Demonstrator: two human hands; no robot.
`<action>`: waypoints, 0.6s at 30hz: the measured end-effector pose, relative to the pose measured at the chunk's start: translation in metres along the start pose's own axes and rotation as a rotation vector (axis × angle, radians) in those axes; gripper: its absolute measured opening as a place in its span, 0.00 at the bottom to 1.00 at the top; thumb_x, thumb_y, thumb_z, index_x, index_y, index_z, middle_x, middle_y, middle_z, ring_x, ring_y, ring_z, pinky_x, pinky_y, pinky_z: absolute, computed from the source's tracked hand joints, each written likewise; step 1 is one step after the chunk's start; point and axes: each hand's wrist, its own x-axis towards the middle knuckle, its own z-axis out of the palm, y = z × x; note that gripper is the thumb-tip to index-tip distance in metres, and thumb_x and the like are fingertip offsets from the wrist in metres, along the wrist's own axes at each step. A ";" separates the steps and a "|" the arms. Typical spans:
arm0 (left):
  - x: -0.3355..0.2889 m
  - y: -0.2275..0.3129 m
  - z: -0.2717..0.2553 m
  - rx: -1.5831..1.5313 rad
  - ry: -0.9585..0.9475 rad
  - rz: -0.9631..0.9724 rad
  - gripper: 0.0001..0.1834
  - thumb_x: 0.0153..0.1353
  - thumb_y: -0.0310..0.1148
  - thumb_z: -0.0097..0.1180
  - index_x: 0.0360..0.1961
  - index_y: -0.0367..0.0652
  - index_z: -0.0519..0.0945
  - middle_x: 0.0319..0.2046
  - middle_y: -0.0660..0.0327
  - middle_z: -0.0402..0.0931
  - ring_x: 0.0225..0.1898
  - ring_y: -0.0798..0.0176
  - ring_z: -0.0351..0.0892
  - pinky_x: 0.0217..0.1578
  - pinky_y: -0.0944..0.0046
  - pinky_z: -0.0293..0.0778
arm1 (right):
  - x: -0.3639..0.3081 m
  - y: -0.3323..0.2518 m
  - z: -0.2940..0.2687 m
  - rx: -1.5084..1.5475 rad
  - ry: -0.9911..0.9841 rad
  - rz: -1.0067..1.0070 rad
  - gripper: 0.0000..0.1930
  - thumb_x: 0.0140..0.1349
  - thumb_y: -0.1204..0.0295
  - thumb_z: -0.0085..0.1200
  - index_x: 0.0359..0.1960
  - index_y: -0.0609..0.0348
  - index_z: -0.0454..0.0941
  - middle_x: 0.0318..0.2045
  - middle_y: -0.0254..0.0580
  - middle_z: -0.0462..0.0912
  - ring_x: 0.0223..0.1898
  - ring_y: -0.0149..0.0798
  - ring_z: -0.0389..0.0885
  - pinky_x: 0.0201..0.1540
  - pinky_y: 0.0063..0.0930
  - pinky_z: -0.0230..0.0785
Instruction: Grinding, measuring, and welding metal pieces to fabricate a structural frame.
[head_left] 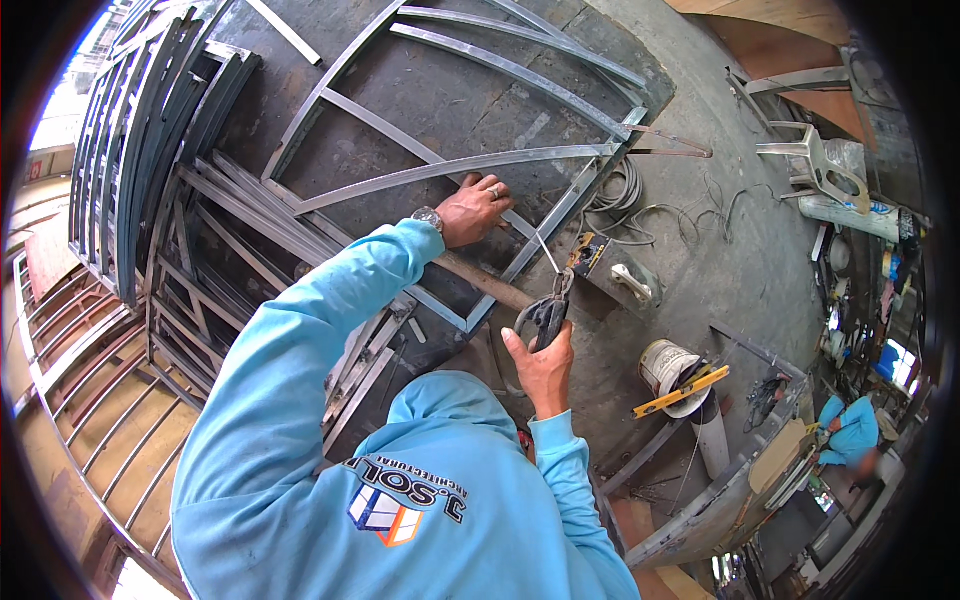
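Note:
My left hand (pixel 476 211), with a ring and a wristwatch (pixel 428 217), is closed around the thin metal crossbar (pixel 378 127) of a welded tube frame (pixel 560 217). In my right hand (pixel 543 368) is a dark welding electrode holder (pixel 549 312). From its jaws a thin welding rod (pixel 549 254) points up and left, its tip close to where the crossbar meets the frame's right side. Whether the tip touches the metal I cannot tell. A brown round pole (pixel 487 282) runs beneath the lower part of the frame.
A boxy machine (pixel 640 287) with a handle stands right of the frame, near coiled cable (pixel 622 188). Further right are a bucket (pixel 664 362) with a yellow spirit level (pixel 684 392) and a plastic chair (pixel 815 160). Stacked metal frames (pixel 135 150) fill the left. Another person (pixel 850 430) is far right.

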 end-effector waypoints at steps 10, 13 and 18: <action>-0.001 -0.003 0.002 0.048 -0.030 0.005 0.22 0.55 0.36 0.63 0.50 0.39 0.78 0.48 0.56 0.71 0.54 0.55 0.65 0.54 0.49 0.62 | 0.000 0.010 0.004 -0.101 0.020 -0.055 0.33 0.47 0.53 0.71 0.44 0.65 0.67 0.31 0.49 0.78 0.31 0.46 0.78 0.37 0.39 0.72; 0.001 -0.001 0.001 0.025 -0.004 0.017 0.22 0.54 0.35 0.63 0.49 0.39 0.78 0.48 0.55 0.71 0.54 0.55 0.65 0.54 0.49 0.62 | 0.002 0.021 0.004 0.154 0.020 0.033 0.33 0.46 0.52 0.72 0.43 0.64 0.70 0.30 0.41 0.78 0.29 0.37 0.76 0.35 0.32 0.72; 0.000 -0.001 -0.001 0.030 -0.001 0.013 0.22 0.54 0.34 0.64 0.51 0.40 0.78 0.48 0.55 0.71 0.52 0.53 0.66 0.50 0.49 0.63 | -0.002 0.014 0.001 0.077 0.004 0.037 0.34 0.46 0.52 0.71 0.44 0.65 0.69 0.30 0.47 0.78 0.30 0.44 0.78 0.36 0.38 0.72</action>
